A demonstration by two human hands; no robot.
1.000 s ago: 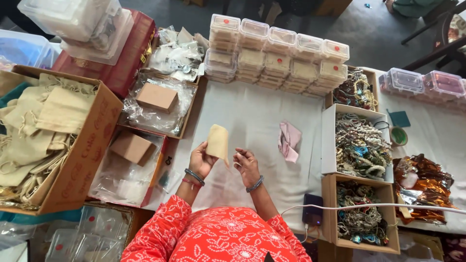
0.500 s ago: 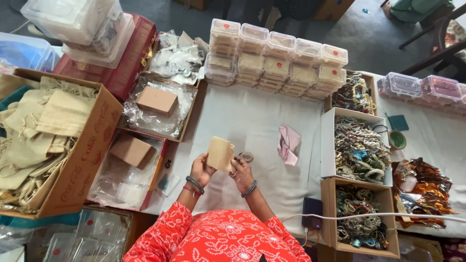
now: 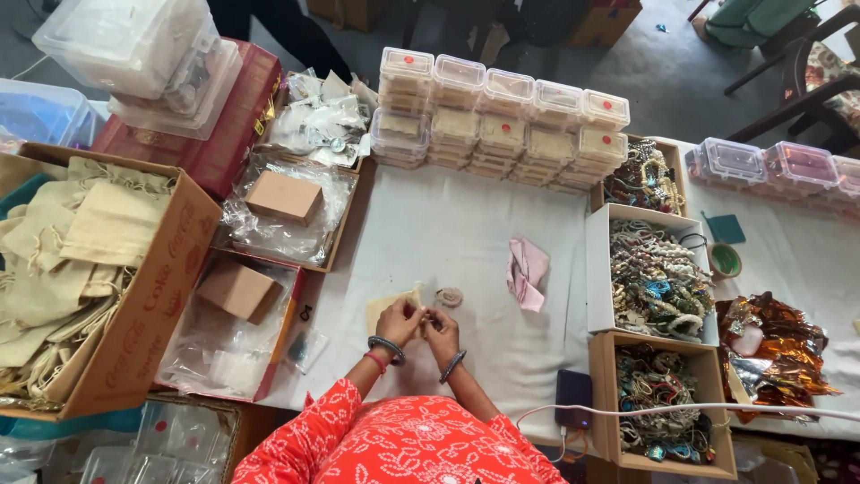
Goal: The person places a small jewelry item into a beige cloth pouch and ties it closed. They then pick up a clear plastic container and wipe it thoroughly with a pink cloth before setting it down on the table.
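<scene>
Left hand (image 3: 399, 319) pinching the edge of a small beige cloth pouch (image 3: 387, 307) lying on the white table (image 3: 448, 233), right hand (image 3: 440, 325) closing fingertips against it, small coiled bracelet (image 3: 448, 297) resting at one o'clock, pink cloth (image 3: 527, 272) lying at two o'clock, jewellery box (image 3: 658, 278) sitting at three o'clock.

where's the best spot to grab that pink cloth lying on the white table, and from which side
Probably the upper bunched end of the pink cloth, coming straight down from above. It lies loose and crumpled on the white table cover, so the raised folds give fingers something to pinch. Bare cover surrounds it, and the box of beaded jewellery stands clear to its right. The right hand is nearer.
</scene>
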